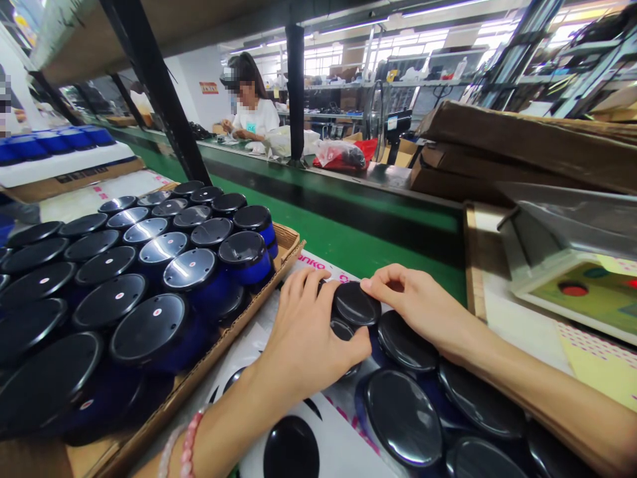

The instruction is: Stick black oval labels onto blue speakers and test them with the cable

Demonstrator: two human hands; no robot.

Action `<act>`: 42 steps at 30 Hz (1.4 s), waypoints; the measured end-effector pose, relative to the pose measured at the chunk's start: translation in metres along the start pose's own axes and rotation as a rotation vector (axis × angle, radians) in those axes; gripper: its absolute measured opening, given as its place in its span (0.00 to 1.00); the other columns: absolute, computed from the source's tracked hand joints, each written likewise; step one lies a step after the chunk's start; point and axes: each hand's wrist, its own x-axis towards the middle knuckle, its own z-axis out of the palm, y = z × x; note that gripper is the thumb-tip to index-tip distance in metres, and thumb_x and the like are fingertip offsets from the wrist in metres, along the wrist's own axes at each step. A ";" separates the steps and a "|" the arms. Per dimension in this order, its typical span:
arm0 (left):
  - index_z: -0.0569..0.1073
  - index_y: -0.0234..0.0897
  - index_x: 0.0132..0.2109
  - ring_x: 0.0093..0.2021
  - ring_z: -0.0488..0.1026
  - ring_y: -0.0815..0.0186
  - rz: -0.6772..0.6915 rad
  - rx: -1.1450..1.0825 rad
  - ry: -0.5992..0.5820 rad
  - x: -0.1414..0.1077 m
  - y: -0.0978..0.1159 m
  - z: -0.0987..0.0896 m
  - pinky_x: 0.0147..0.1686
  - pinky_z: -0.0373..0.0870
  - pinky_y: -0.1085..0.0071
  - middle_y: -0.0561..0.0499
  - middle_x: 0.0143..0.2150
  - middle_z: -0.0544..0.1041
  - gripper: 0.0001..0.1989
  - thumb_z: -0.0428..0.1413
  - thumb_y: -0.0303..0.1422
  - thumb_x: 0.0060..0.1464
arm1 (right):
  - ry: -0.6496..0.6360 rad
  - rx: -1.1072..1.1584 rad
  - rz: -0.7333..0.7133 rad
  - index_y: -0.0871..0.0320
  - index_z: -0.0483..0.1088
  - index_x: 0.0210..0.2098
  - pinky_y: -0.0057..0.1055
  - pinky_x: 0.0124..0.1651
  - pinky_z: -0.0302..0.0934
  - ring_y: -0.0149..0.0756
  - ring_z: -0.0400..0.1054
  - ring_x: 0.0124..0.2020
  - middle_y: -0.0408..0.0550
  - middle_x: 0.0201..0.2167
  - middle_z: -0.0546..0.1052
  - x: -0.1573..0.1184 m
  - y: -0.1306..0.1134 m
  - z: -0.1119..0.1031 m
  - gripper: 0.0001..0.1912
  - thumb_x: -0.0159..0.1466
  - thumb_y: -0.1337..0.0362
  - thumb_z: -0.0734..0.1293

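My left hand (308, 332) curls over a blue round container with a glossy black top (356, 303), its thumb along the near side. At the far right rim of that top, my right hand (411, 299) presses thumb and fingertips together; whether anything small is between them is hidden. More black-topped containers (403, 417) stand close together under and beside my right forearm. Below my left wrist lies a white sheet (263, 431) bearing black round discs (291, 448).
On the left, a cardboard tray (293, 247) holds rows of blue containers with black discs, some marked by a small dot. Behind runs a green conveyor belt (328, 222). A machine with a red button (573, 289) is at right. Across the belt sits a person (256, 118).
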 end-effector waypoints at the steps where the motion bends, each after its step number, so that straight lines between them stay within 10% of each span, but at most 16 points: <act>1: 0.69 0.37 0.47 0.54 0.62 0.53 -0.001 -0.004 0.001 0.000 0.000 0.000 0.57 0.57 0.53 0.45 0.49 0.69 0.21 0.59 0.37 0.45 | 0.004 -0.003 -0.007 0.56 0.66 0.22 0.29 0.30 0.54 0.34 0.62 0.28 0.45 0.26 0.71 0.000 0.000 0.000 0.17 0.50 0.48 0.66; 16: 0.68 0.36 0.48 0.56 0.61 0.53 -0.006 -0.018 -0.030 0.001 0.001 -0.002 0.57 0.57 0.54 0.44 0.50 0.69 0.21 0.59 0.36 0.45 | -0.013 0.016 -0.103 0.56 0.64 0.25 0.29 0.30 0.55 0.32 0.62 0.27 0.42 0.25 0.69 0.002 0.002 0.001 0.13 0.54 0.53 0.66; 30: 0.70 0.38 0.46 0.53 0.62 0.54 -0.033 -0.068 -0.070 0.002 -0.001 -0.007 0.54 0.59 0.53 0.46 0.48 0.69 0.18 0.59 0.40 0.50 | -0.459 0.141 -0.066 0.60 0.71 0.44 0.33 0.44 0.60 0.38 0.68 0.41 0.47 0.39 0.75 0.003 0.004 -0.017 0.22 0.55 0.54 0.70; 37: 0.69 0.36 0.45 0.52 0.64 0.54 -0.012 -0.074 -0.127 0.007 -0.004 -0.006 0.54 0.59 0.51 0.46 0.45 0.70 0.15 0.56 0.40 0.55 | -0.355 -0.060 -0.146 0.61 0.71 0.46 0.35 0.44 0.62 0.39 0.70 0.41 0.49 0.40 0.76 0.002 0.006 -0.011 0.20 0.61 0.54 0.62; 42: 0.61 0.37 0.57 0.64 0.52 0.57 0.010 -0.083 -0.109 -0.004 0.003 -0.049 0.61 0.54 0.56 0.42 0.63 0.58 0.17 0.45 0.35 0.63 | -0.186 -0.188 -0.382 0.58 0.70 0.43 0.46 0.55 0.53 0.49 0.62 0.51 0.54 0.47 0.72 -0.025 -0.023 -0.012 0.15 0.59 0.58 0.65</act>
